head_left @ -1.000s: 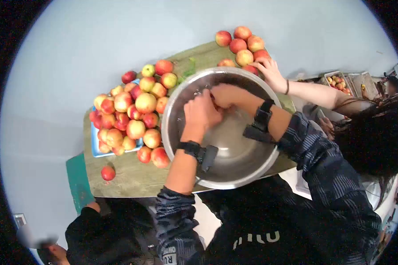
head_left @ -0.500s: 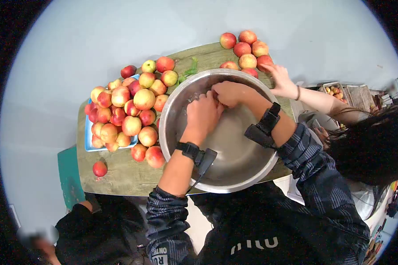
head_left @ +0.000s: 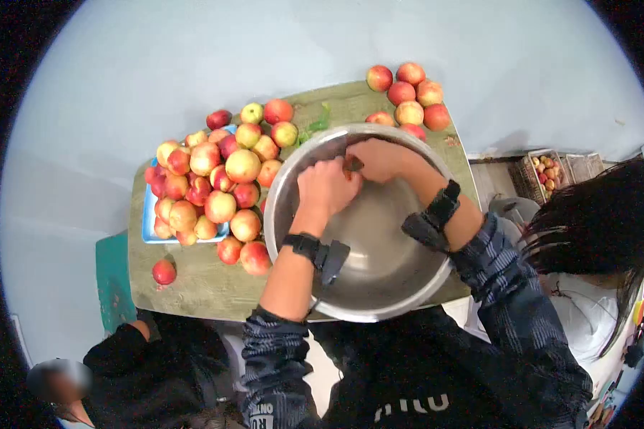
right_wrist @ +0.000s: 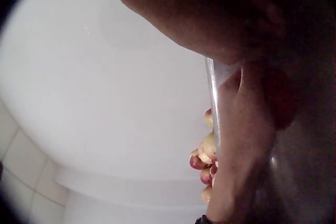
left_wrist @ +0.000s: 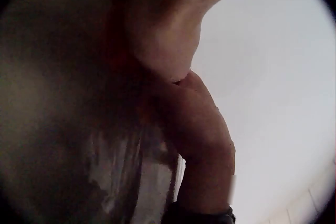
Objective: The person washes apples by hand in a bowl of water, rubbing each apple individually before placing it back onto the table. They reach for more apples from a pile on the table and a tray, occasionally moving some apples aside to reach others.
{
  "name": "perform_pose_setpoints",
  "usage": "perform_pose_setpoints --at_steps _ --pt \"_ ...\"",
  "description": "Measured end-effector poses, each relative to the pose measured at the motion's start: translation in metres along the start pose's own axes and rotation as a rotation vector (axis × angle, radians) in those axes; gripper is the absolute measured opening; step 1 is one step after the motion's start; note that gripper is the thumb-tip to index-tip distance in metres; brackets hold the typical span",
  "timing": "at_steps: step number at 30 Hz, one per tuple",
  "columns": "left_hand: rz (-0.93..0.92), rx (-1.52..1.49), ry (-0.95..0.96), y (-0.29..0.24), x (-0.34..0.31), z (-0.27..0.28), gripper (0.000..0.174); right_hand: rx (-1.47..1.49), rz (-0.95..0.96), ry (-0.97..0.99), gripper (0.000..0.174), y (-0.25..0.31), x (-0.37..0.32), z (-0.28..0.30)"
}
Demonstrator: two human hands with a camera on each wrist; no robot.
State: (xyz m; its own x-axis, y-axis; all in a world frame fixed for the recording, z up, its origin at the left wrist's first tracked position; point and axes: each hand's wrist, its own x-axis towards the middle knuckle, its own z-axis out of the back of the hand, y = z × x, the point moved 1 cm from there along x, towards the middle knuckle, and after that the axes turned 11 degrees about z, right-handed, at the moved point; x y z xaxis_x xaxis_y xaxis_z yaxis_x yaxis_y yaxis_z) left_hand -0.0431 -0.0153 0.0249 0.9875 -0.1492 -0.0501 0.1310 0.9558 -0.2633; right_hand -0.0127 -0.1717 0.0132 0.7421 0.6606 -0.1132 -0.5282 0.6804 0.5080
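Observation:
Inside a large metal basin (head_left: 379,286), my two hands meet near the far wall, low over cloudy water. Between them is a red nectarine (head_left: 353,165), mostly covered by fingers; its dark red side also shows in the right wrist view. My left hand (head_left: 328,187) grips it from the left, knuckles up. From the right, my right hand (head_left: 381,159) curls over its other side. The left wrist view is dark, with both hands pressed close together.
Left of the basin, many nectarines (head_left: 220,206) heap over a blue tray (head_left: 149,227). Several more (head_left: 409,113) sit at the table's far right corner. One lone nectarine (head_left: 164,272) lies front left. People sit at left and right; a crate of fruit (head_left: 528,179) stands beyond.
The other person's hand has withdrawn from the fruit at the far right. My hands stay together in the basin, shifting slightly around the nectarine. The head view has shifted a little.

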Motion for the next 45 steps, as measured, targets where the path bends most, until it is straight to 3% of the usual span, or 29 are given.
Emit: perform_pose_setpoints --at_steps 4,8,13,14,18,23,25,30,36,45 --pt "-0.006 -0.016 0.136 -0.002 0.004 -0.008 0.032 -0.101 -0.056 0.008 0.023 0.015 -0.005 -0.002" --pt "-0.036 -0.038 0.115 -0.004 0.007 -0.006 0.028 -0.191 -0.085 -0.044 0.021 0.009 0.005 -0.009" --pt "-0.055 0.112 -0.032 0.007 0.017 -0.014 0.030 -0.101 -0.121 -0.026 0.014 0.019 0.002 0.000" --pt "-0.073 0.118 -0.082 0.005 0.019 -0.012 0.030 -0.109 -0.094 -0.123 0.012 0.015 0.002 -0.004" --pt "-0.079 0.031 -0.046 -0.001 0.010 -0.004 0.029 -0.094 -0.165 -0.058 0.013 0.019 -0.005 0.003" --pt "-0.073 -0.039 -0.068 -0.011 0.006 -0.004 0.031 -0.088 -0.080 0.225 0.017 0.015 -0.017 0.012" --pt "-0.032 -0.051 0.019 -0.014 0.003 -0.007 0.033 -0.084 -0.031 0.309 0.018 0.013 -0.021 0.011" --pt "0.043 -0.239 0.175 -0.009 0.008 -0.005 0.038 0.034 -0.152 0.266 0.026 0.013 -0.018 0.010" --pt "-0.200 -0.234 0.104 0.003 0.012 -0.012 0.025 0.133 -0.225 0.339 0.029 0.015 -0.017 0.014" --pt "-0.217 -0.083 0.117 0.000 0.014 -0.001 0.026 0.086 -0.186 0.327 0.026 0.018 -0.019 0.016"
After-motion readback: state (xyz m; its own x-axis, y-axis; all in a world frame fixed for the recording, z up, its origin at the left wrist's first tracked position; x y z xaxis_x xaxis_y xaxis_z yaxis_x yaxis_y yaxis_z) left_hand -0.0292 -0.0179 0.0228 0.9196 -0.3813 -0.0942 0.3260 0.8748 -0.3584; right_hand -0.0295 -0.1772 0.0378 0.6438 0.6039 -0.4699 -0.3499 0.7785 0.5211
